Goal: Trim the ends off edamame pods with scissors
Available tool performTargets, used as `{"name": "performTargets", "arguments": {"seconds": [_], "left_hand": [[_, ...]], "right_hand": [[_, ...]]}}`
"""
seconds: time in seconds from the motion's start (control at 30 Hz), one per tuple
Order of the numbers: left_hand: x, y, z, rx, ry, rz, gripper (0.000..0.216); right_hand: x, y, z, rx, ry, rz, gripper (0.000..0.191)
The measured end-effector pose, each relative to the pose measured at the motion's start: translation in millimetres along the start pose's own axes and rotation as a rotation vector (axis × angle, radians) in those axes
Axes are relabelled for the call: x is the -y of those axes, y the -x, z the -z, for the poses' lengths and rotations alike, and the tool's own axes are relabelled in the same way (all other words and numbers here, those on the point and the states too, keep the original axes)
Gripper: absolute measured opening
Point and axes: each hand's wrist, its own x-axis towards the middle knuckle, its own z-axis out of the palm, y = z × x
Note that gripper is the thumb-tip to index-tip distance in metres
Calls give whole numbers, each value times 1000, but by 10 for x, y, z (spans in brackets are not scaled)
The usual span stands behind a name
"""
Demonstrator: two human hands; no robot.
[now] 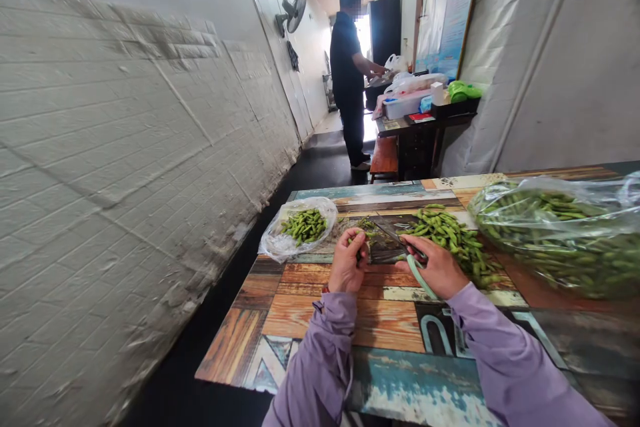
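Note:
My left hand (349, 259) is closed, with a bit of green pod showing between thumb and fingers; most of it is hidden. In my right hand (436, 267) is a pair of scissors (416, 271) with pale green handles. Their blades are spread and point up and left, toward the left hand. Just beyond the hands lie small green trimmings (369, 224). A loose pile of edamame pods (453, 235) spreads beside and beyond my right hand. Past my left hand, a clear plastic bag (271, 240) lies opened out, with a heap of pods (304, 225) on it.
A large clear bag of pods (560, 233) stands on the right of the patterned wood table (300, 310). A white brick wall (125, 147) runs along the left. Farther off, a person (347, 73) stands by a side table (393, 125) loaded with bags and boxes, near a stool (385, 156).

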Motion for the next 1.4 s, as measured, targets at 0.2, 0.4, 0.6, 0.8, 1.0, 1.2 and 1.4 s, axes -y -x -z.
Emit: {"name": "performTargets", "arguments": {"seconds": [0.2,0.4,0.6,0.8,1.0,1.2,1.4], "left_hand": [[54,7,-18,12,32,14,42],[97,27,-55,60,-5,42,42],[101,60,-93,56,16,78,42],[97,72,-95,60,37,104,42],[109,45,-65,69,48,97,40],[107,23,-41,46,102,81,32],[115,25,-42,130,167,241,26]], "right_hand": [[1,17,-40,52,18,32,54],[12,15,-42,61,6,47,53],[23,18,-42,53,0,48,52],[-2,15,-48,26,11,62,48],[14,15,-36,18,24,94,45],[-50,12,-53,-9,-56,-67,48],[-97,3,-54,-41,-137,-125,52]]}}
